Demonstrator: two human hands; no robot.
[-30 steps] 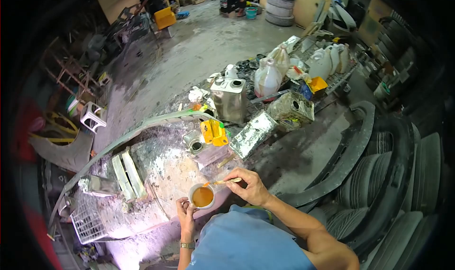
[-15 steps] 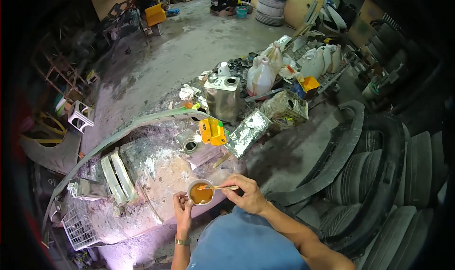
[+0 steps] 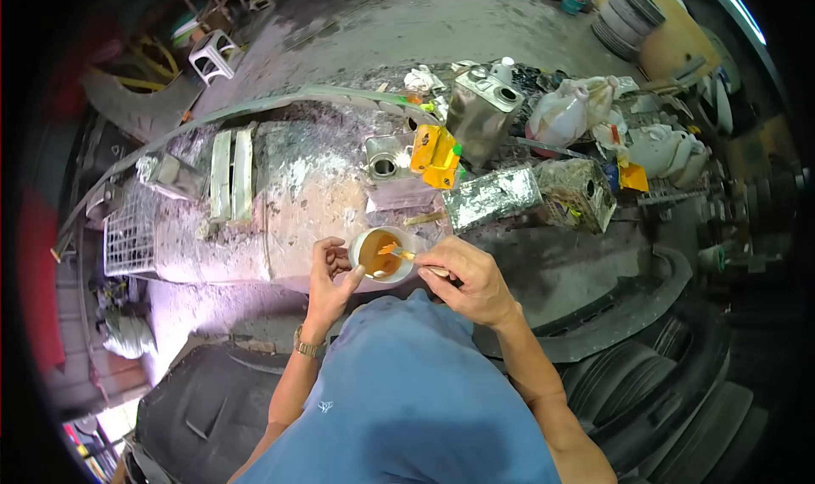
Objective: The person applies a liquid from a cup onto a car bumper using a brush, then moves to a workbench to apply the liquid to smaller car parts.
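A white cup (image 3: 356, 267) with amber-brown liquid (image 3: 371, 255) in it is in front of me, near the bench's front edge. My left hand (image 3: 329, 282) is curled at the cup's left side, its thumb against the lower rim. From the right, my right hand (image 3: 469, 278) grips a small paintbrush (image 3: 407, 255) by its handle. The brush's orange-coated tip reaches over the rim into the cup. Part of the handle is hidden by my fingers.
Behind the cup are a metal can (image 3: 399, 163), a yellow plastic piece (image 3: 435, 155), a tall tin (image 3: 482, 115) and a silver tin (image 3: 492, 198) on its side. Pale strips (image 3: 231, 174) and a wire basket (image 3: 129, 239) lie left. Tyres (image 3: 624, 382) and black bumpers (image 3: 611, 323) stand right.
My view has turned and tilted down, so the bench contents appear shifted. Both hands remain at the cup; the brush is still held in my right hand with its tip in the cup.
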